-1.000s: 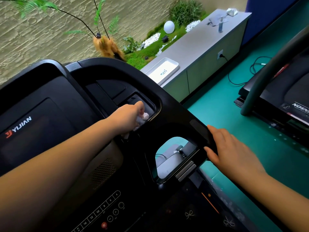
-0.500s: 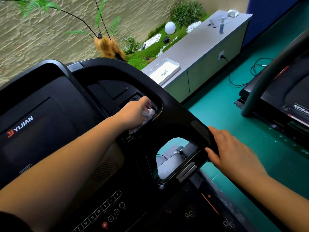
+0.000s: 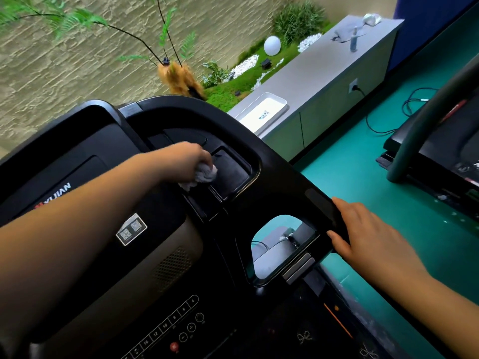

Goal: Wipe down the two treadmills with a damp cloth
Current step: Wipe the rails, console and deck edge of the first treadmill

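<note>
I stand at the black console of the near treadmill (image 3: 274, 177), which fills the lower left. My left hand (image 3: 184, 161) reaches across it, shut on a crumpled white cloth (image 3: 204, 173) pressed at the left edge of a square recessed tray (image 3: 230, 174). My right hand (image 3: 363, 237) rests with fingers spread on the console's right handle bar, holding nothing. The second treadmill (image 3: 440, 146), dark with a grey-green curved rail, stands at the right edge, partly cut off.
A grey low cabinet (image 3: 324, 81) runs along the back with a white tray (image 3: 261, 112) and a small bottle (image 3: 353, 40) on it. Black cables (image 3: 388, 110) lie on the green floor between the treadmills. Plants and a stone wall stand behind.
My left hand with the cloth has slid from the recessed tray's inside to its left edge, uncovering the tray. The right hand stays on the handle bar.
</note>
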Demonstrator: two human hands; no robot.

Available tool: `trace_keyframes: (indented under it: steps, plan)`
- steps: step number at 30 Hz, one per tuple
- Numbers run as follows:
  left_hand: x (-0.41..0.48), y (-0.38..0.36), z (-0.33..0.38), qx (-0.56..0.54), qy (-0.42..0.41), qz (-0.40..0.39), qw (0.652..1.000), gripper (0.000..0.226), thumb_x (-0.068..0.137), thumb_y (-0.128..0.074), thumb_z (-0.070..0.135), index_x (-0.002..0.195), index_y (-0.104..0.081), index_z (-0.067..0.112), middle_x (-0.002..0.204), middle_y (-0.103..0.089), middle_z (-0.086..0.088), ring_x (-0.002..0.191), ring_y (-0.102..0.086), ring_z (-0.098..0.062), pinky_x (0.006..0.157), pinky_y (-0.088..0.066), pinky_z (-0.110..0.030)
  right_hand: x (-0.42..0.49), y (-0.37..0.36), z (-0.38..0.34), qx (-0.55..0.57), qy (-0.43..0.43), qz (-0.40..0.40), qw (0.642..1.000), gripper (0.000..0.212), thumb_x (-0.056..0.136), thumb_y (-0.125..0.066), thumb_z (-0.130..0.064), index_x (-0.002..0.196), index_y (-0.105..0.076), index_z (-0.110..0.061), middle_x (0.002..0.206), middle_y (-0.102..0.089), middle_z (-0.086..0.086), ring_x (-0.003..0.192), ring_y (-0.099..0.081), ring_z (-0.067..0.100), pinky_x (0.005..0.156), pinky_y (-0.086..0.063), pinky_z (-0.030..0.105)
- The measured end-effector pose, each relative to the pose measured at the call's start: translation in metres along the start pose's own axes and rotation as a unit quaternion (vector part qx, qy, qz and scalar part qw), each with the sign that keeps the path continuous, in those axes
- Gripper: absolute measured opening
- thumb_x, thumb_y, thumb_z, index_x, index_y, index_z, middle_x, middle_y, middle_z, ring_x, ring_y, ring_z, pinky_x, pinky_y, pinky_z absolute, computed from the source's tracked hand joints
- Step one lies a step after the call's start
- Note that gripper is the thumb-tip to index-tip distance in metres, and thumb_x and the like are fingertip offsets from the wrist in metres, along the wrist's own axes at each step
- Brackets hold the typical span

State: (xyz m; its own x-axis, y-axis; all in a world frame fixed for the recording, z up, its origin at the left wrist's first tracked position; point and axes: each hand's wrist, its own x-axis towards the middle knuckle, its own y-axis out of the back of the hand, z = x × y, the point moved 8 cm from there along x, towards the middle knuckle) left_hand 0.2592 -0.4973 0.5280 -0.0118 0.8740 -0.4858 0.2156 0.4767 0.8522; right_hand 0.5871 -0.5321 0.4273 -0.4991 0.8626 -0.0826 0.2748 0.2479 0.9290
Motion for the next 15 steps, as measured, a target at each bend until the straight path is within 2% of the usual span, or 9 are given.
trace_keyframes:
  steps: [2,4,6,8,11,13,15]
  plan:
    - [-0.004,0.000,-0.007,0.007,-0.024,-0.001,1.000,0.040,0.074,-0.068,0.011,0.109,-0.069,0.030,0.115,-0.052,-0.001,0.104,-0.058,-0.020,0.092,-0.045,-0.029,0.000,0.001,0.000,0.002,-0.001,0.001,1.000,0.065,0.090,-0.045,-0.052,0.145,-0.023,-0.025,0.124,-0.047,-0.003,0.108,-0.055,0.023,0.080,-0.051,0.040]
    - [-0.009,-0.010,-0.003,0.031,-0.046,-0.042,0.998,0.033,0.079,-0.068,0.023,0.109,-0.070,0.037,0.117,-0.050,0.002,0.106,-0.057,-0.016,0.096,-0.044,-0.029,-0.001,0.000,-0.001,-0.001,0.000,0.001,1.000,0.065,0.091,-0.044,-0.053,0.146,-0.022,-0.026,0.126,-0.046,-0.004,0.110,-0.055,0.022,0.081,-0.051,0.039]
    - [-0.010,-0.020,0.008,0.036,-0.050,-0.076,0.995,0.027,0.081,-0.064,0.027,0.103,-0.071,0.040,0.116,-0.057,0.007,0.103,-0.059,-0.015,0.093,-0.046,-0.030,0.000,0.000,-0.001,-0.004,-0.002,-0.002,1.000,0.066,0.090,-0.044,-0.053,0.146,-0.023,-0.025,0.125,-0.047,-0.002,0.109,-0.055,0.022,0.081,-0.051,0.040]
    - [-0.010,-0.033,0.022,0.056,-0.050,-0.105,0.992,0.024,0.080,-0.062,0.026,0.097,-0.071,0.041,0.106,-0.067,0.011,0.095,-0.062,-0.014,0.085,-0.049,-0.029,0.000,-0.001,0.000,-0.004,-0.004,-0.004,1.000,0.066,0.090,-0.044,-0.052,0.146,-0.023,-0.024,0.124,-0.047,-0.001,0.108,-0.055,0.023,0.080,-0.052,0.040]
    - [-0.011,-0.049,0.040,0.066,-0.045,-0.115,0.990,0.019,0.079,-0.062,0.028,0.095,-0.063,0.038,0.089,-0.064,0.016,0.091,-0.061,-0.014,0.076,-0.049,-0.029,0.000,-0.001,0.000,-0.002,-0.002,-0.006,1.000,0.066,0.090,-0.044,-0.052,0.146,-0.023,-0.024,0.125,-0.047,-0.002,0.109,-0.055,0.023,0.080,-0.051,0.040]
    - [-0.014,-0.041,0.035,0.064,-0.036,-0.119,0.990,0.021,0.081,-0.063,0.030,0.099,-0.060,0.041,0.092,-0.060,0.016,0.093,-0.059,-0.016,0.076,-0.047,-0.030,0.000,-0.001,0.000,0.000,-0.003,-0.008,1.000,0.066,0.090,-0.044,-0.052,0.146,-0.023,-0.025,0.126,-0.046,-0.002,0.110,-0.055,0.023,0.081,-0.051,0.040]
    - [-0.017,-0.026,0.020,0.100,-0.012,-0.128,0.987,0.022,0.085,-0.059,0.033,0.104,-0.061,0.042,0.104,-0.063,0.012,0.099,-0.059,-0.017,0.078,-0.043,-0.028,0.000,-0.001,0.000,0.001,-0.002,-0.007,1.000,0.066,0.090,-0.046,-0.052,0.145,-0.024,-0.024,0.125,-0.047,-0.001,0.109,-0.056,0.024,0.081,-0.051,0.041]
